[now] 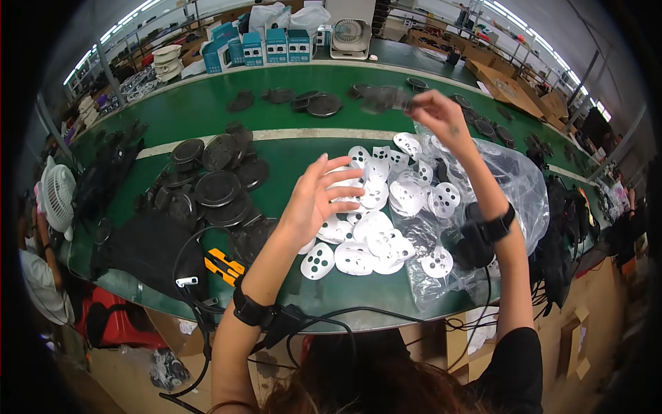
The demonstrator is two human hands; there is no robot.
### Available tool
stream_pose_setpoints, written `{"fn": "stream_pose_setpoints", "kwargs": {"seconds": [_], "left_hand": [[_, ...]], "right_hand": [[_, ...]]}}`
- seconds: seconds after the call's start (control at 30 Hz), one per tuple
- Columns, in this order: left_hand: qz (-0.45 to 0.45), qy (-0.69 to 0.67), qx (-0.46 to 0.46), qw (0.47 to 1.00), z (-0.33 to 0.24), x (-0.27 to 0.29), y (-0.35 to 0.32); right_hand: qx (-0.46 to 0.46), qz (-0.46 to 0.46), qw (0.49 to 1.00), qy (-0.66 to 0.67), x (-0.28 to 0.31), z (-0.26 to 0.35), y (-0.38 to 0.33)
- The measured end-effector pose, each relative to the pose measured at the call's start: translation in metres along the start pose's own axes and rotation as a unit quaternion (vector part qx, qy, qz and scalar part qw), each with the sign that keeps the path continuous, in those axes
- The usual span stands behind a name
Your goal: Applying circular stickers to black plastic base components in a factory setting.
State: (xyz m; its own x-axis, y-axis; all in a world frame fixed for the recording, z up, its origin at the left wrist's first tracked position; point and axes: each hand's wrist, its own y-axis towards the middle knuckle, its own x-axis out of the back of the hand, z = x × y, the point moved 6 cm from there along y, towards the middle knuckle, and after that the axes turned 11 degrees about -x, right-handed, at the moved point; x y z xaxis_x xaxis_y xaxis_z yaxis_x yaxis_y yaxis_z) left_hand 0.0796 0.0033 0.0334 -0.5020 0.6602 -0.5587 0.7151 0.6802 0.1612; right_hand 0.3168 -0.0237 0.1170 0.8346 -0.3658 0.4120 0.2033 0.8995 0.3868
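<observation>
My left hand (314, 200) is open, its fingers spread over a pile of white rounded pieces with dark round holes (318, 261). It does not visibly grip any of them. Further out, my right hand (445, 121) is raised over the far side of the table, with thumb and fingers pinched together. At its fingertips is a dark, flat piece (386, 100), smeared by motion, so its exact kind is not clear. Left of the white pile lies a heap of black round disc-shaped parts (217, 188). Clear plastic bagging (517, 172) spreads under and beside the white pieces.
More black discs (324, 105) lie along the green conveyor belt (186, 103). An orange-yellow tool (224, 266) and black cables (331, 319) are at the near edge. Blue boxes (276, 47) and a white fan (350, 38) stand at the back. Another person's arm (45, 238) is far left.
</observation>
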Motion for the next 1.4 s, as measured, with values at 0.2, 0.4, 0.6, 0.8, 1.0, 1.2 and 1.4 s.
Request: {"fn": "stream_pose_setpoints", "kwargs": {"seconds": [0.2, 0.4, 0.6, 0.8, 1.0, 1.2, 1.4], "left_hand": [[0.112, -0.111, 0.03, 0.987, 0.005, -0.028, -0.01], [0.035, 0.029, -0.101, 0.994, -0.007, -0.016, -0.009], [0.001, 0.034, -0.066, 0.997, 0.002, -0.016, -0.007], [-0.024, 0.013, -0.025, 0.999, 0.008, -0.017, -0.01], [-0.005, 0.0, 0.003, 1.0, 0.016, -0.015, -0.009], [0.075, 0.184, -0.017, 0.98, 0.013, -0.041, -0.021], [0.143, 0.265, -0.084, 0.95, 0.018, -0.053, -0.029]], "right_hand": [[0.19, 0.106, 0.96, -0.175, -0.053, 0.083, -0.083], [0.055, -0.091, 0.97, -0.219, -0.013, 0.074, -0.1], [-0.28, 0.039, 0.944, -0.172, 0.019, -0.039, -0.122], [-0.191, 0.034, 0.905, -0.379, 0.026, -0.053, -0.134], [-0.221, 0.005, 0.924, -0.312, 0.033, -0.046, -0.129], [-0.149, -0.136, 0.976, 0.081, 0.024, 0.006, -0.124], [-0.172, -0.037, 0.962, 0.209, -0.048, 0.031, -0.133]]}}
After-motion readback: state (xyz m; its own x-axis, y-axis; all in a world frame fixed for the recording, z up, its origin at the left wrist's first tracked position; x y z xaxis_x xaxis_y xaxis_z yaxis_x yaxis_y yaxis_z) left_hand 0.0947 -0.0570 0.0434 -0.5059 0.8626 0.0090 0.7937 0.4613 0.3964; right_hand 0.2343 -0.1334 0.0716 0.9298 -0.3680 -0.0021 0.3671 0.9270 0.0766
